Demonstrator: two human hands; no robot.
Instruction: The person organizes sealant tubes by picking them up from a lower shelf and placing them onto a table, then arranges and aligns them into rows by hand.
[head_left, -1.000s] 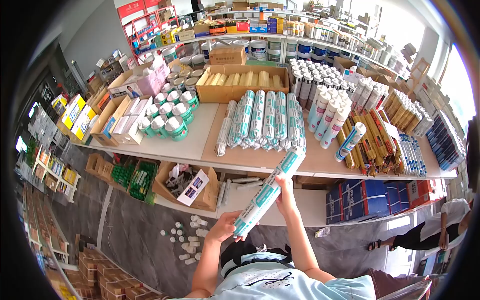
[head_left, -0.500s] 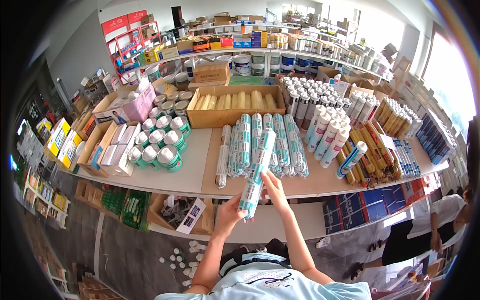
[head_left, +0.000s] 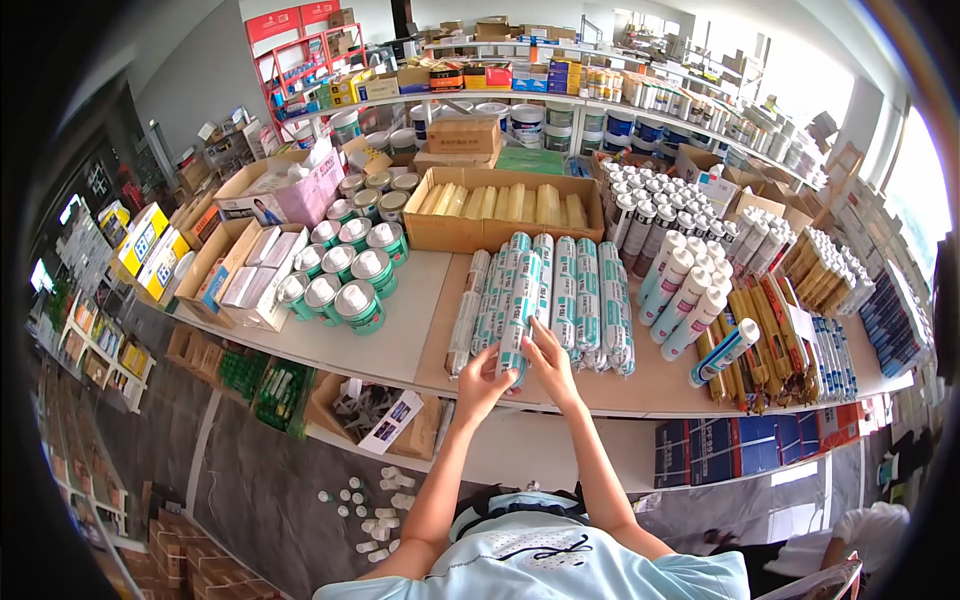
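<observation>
A white-and-teal foil sausage of sealant (head_left: 517, 312) lies along the row of similar sealant sausages (head_left: 588, 290) at the table's front. My left hand (head_left: 484, 384) grips its near end, thumb and fingers round the lower part. On its right side, my right hand (head_left: 549, 362) holds it lower down with the fingers against the wrapper. Whether the sausage rests fully on those beneath it, I cannot tell. Left of the row is a paler, clear-wrapped sausage (head_left: 468, 312).
Teal cans with white lids (head_left: 358, 303) stand left, behind them a carton of yellowish sticks (head_left: 430, 235). To the right are white cartridges (head_left: 694, 325), a blue-and-white tube (head_left: 725, 352) and gold sausages (head_left: 770, 345). Another person (head_left: 850, 545) is at lower right; white bottles (head_left: 385, 520) are on the floor.
Both hands have moved forward and lowered the sealant sausage from above the table's front edge onto or just over the row. The view has shifted, and the other person has moved lower in it.
</observation>
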